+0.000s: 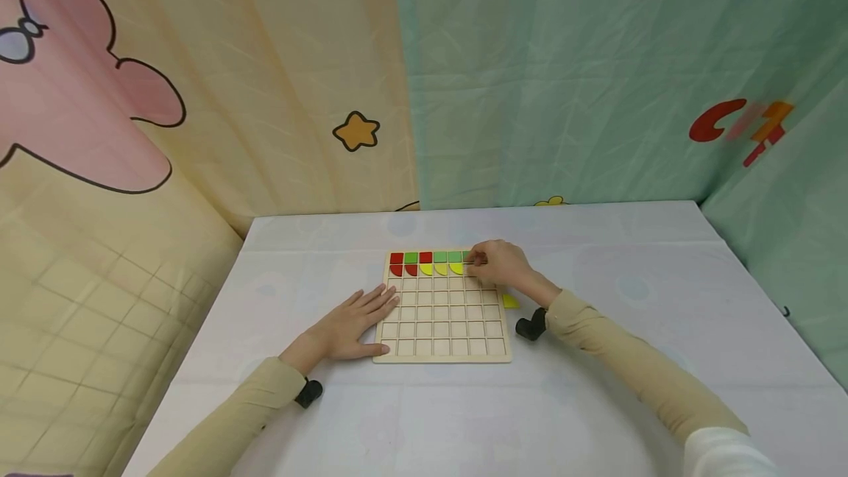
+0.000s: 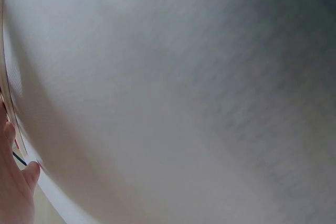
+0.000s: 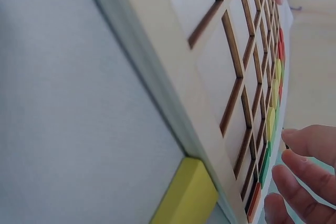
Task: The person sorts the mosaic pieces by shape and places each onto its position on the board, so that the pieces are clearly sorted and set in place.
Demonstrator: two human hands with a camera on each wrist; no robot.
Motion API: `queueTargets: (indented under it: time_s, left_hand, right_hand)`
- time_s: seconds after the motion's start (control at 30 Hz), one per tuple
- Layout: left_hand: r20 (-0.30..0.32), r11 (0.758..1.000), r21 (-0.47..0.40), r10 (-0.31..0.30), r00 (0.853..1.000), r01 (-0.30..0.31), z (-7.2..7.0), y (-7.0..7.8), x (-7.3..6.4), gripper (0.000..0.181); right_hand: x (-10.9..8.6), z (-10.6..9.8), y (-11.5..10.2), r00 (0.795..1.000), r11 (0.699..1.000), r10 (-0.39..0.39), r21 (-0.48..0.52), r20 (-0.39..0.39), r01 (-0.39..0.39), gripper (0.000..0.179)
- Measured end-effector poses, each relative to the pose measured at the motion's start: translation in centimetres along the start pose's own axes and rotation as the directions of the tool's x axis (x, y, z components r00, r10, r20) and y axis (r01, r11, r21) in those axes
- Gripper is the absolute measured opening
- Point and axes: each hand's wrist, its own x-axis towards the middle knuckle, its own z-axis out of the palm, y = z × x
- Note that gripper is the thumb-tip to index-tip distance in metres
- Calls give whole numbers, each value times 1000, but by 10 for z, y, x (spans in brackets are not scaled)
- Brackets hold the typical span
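Observation:
A pale wooden grid board (image 1: 442,360) lies flat on the table. Its top row holds red and green square tiles (image 1: 440,257); below them sit red and yellow quarter-round tiles (image 1: 441,269). My left hand (image 1: 354,324) rests spread across the board's left edge, thumb near the lower corner. Over the upper right of the grid, my right hand (image 1: 502,263) covers the ends of both tile rows. The right wrist view shows its thumb and bent fingers (image 3: 302,179) apart, nothing visible between them. A yellow block (image 3: 186,198) lies against the board's right edge.
White cloth (image 1: 437,418) covers the table. Patterned curtains (image 1: 517,79) hang behind and at the sides. A black wrist camera (image 1: 531,325) sits under the right wrist, another (image 1: 309,393) under the left.

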Motion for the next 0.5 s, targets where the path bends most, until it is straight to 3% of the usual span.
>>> queueTargets:
  time_s: [0.5]
  left_hand:
    - [7,1000,14,-8,1000,8,-1,1,0,89]
  right_hand:
    - [-26,-20,14,1000,1000,14,22,-7,-14,20]
